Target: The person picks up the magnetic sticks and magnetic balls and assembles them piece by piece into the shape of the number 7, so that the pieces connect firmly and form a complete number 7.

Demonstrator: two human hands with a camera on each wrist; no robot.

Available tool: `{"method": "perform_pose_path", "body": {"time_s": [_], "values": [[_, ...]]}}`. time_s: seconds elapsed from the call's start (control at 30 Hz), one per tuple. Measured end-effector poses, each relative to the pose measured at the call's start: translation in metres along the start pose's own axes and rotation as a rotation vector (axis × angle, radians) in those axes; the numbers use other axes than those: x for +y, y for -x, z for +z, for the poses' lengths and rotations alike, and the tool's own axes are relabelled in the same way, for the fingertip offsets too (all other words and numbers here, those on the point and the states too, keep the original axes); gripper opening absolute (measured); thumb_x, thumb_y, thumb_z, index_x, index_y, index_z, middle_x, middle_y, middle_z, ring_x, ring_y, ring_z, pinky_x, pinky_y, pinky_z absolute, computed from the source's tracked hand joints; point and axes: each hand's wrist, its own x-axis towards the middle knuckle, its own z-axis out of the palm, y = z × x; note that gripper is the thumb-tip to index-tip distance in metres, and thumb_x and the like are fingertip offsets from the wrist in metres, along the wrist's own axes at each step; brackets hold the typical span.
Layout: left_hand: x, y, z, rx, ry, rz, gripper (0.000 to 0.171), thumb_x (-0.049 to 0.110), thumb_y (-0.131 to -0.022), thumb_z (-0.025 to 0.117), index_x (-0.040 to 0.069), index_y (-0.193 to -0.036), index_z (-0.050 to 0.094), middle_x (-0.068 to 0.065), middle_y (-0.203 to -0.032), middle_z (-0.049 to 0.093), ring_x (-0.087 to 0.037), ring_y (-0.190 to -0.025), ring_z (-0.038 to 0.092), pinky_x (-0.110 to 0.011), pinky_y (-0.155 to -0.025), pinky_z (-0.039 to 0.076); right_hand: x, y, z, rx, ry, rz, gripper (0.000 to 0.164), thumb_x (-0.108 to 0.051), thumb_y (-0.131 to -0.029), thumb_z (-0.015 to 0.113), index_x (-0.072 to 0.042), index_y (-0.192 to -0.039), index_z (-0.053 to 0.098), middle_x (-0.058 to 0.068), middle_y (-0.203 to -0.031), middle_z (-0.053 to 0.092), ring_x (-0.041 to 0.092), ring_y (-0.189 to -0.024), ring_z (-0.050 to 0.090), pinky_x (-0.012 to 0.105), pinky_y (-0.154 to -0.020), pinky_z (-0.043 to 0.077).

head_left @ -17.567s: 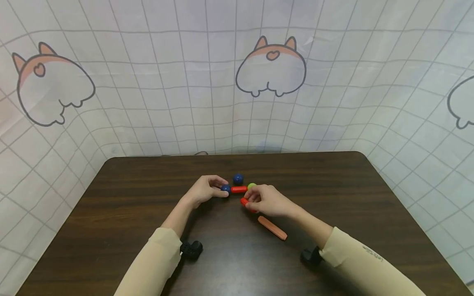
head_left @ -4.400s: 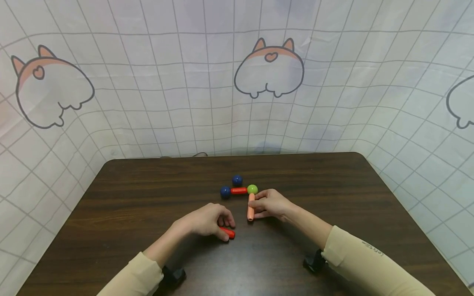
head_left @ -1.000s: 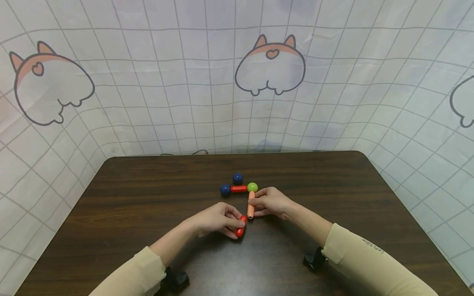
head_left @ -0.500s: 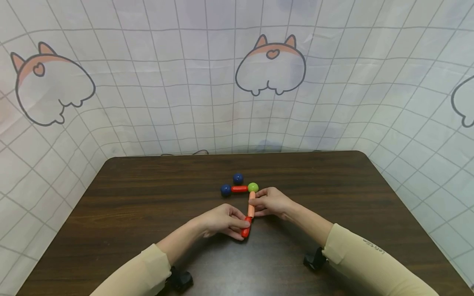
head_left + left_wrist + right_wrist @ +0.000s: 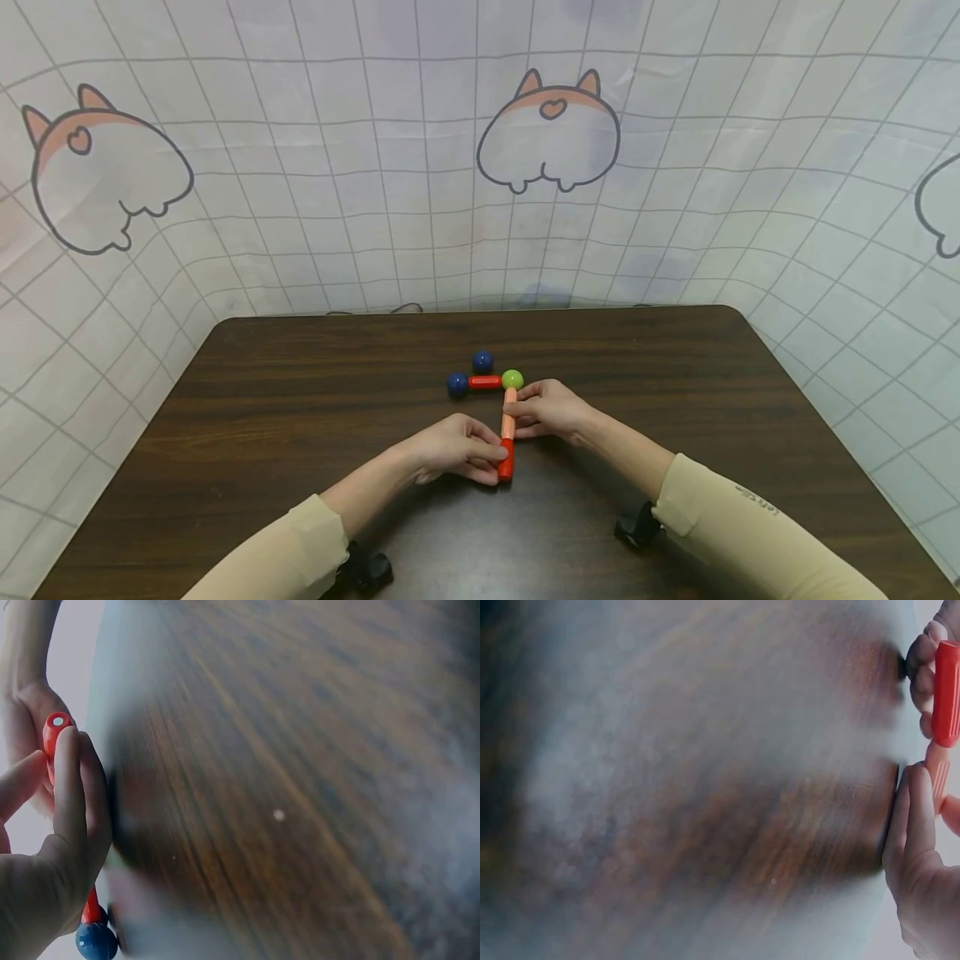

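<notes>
In the head view my left hand (image 5: 454,448) pinches a short red rod (image 5: 506,463) between thumb and fingers. The rod's far end meets the near end of an orange rod (image 5: 509,417), and the two lie in line. My right hand (image 5: 552,410) pinches that orange rod from the right. Its far end touches a lime-green ball (image 5: 512,379). From the green ball a second red rod (image 5: 485,382) runs left to a dark blue ball (image 5: 457,383). In the left wrist view, a pale dot marks the end of the held red rod (image 5: 54,739).
Another dark blue ball (image 5: 482,362) sits just behind the second red rod. Everything lies on a dark wood-grain table (image 5: 300,392) with rounded far corners. A white gridded curtain (image 5: 360,208) hangs behind and beside it.
Earlier, the orange rod lay loose at the right, then my right hand brought it to the green ball. My left hand has since moved the red rod right and straightened it against the orange rod's end.
</notes>
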Motion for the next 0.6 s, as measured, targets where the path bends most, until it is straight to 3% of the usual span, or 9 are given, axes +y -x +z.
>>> {"method": "perform_pose_path", "body": {"time_s": [0.4,0.6], "values": [[0.000,0.005,-0.009,0.035,0.015,0.023,0.023,0.003,-0.100,0.065,-0.012,-0.118,0.063,-0.016,-0.098,0.070,-0.019,-0.079,0.071,-0.035,-0.079,0.059,0.001,-0.002,-0.001,0.010,0.003,0.009,0.045,-0.005,-0.100,0.067,0.015,-0.133,0.046,0.021,-0.111,0.064,0.021,-0.088,0.070,0.037,-0.080,0.059],[0.000,0.004,-0.012,0.077,0.009,0.066,0.023,0.004,-0.101,0.064,-0.012,-0.118,0.064,-0.016,-0.102,0.068,-0.020,-0.083,0.071,-0.035,-0.081,0.059,0.001,-0.002,-0.001,0.000,-0.012,0.009,0.046,-0.006,-0.100,0.066,0.016,-0.134,0.044,0.021,-0.110,0.064,0.021,-0.088,0.071,0.037,-0.081,0.059]]}}
